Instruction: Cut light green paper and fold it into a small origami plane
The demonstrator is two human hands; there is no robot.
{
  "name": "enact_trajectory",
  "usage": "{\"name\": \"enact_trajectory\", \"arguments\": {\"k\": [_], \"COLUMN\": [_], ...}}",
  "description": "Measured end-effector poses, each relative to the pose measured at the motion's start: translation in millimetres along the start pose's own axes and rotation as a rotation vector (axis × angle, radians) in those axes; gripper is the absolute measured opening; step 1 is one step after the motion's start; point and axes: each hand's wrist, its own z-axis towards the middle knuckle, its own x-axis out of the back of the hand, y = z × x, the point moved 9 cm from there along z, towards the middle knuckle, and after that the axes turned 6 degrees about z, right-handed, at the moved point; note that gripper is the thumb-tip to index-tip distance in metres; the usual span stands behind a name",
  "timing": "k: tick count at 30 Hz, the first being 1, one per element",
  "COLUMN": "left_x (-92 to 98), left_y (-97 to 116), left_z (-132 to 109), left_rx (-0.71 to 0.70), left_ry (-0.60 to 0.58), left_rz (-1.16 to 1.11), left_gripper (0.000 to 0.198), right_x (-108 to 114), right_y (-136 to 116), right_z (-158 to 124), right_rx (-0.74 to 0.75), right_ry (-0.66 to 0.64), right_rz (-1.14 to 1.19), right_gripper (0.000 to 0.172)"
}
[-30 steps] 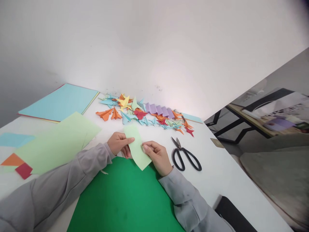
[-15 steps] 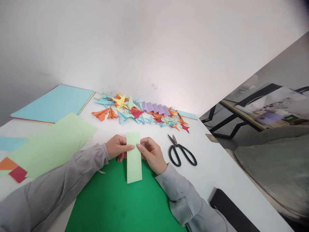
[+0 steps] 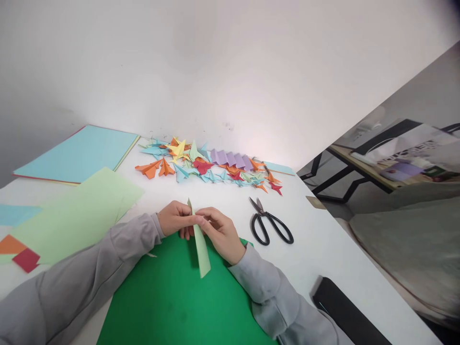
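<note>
A folded strip of light green paper (image 3: 201, 249) is turned nearly edge-on above the green sheet (image 3: 161, 297). My left hand (image 3: 177, 218) pinches it from the left with the thumb across its upper part. From the right, my right hand (image 3: 222, 232) grips it too, thumb and fingertips meeting the left thumb at the paper. Some fingers of both hands are hidden behind the strip. Black-handled scissors (image 3: 269, 220) lie slightly open to the right of my right hand.
Folded paper shapes (image 3: 201, 167) in many colours lie along the wall. Blue sheets (image 3: 79, 153) are stacked at the back left, with large light green sheets (image 3: 79, 215) nearer. Orange (image 3: 10, 244) and red paper pieces (image 3: 26, 259) sit far left. A black long object (image 3: 345, 306) rests at the front right.
The light green strip has turned from facing me flat to nearly edge-on, its lower end tilting right. My right hand has shifted slightly left, closer to my left thumb.
</note>
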Motion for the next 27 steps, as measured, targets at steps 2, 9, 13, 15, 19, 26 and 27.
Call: {"name": "enact_trajectory", "arguments": {"k": [2,9,13,15,19,26,27], "left_x": [-0.2,-0.7,-1.0,-1.4,-1.8,-1.5,-1.3], "left_y": [0,-4,-3,-3,-3,-4,-4], "left_z": [0,2,1,1,1,1,1], "left_rx": [-0.01,-0.047,-0.054,-0.057,-0.048,-0.044,-0.044], "left_ry": [0.0,0.016,0.021,0.017,0.016,0.028,0.031], "left_rz": [-0.002,0.017,0.002,0.002,0.008,0.018,0.02], "left_gripper": [0.047,0.042,0.04,0.04,0.04,0.038,0.038], "right_x": [-1,-3,-3,-3,-3,-4,-3], "right_y": [5,15,19,20,19,20,21], "right_z": [0,-1,-2,-2,-1,-1,-1], "right_rx": [-0.044,-0.152,-0.222,-0.247,-0.256,-0.28,-0.283], "right_ry": [-0.005,-0.02,-0.006,0.007,0.013,0.017,0.021], "right_rz": [0.045,0.169,0.245,0.251,0.279,0.336,0.344], "right_gripper": [0.028,0.035,0.039,0.04,0.04,0.035,0.035]}}
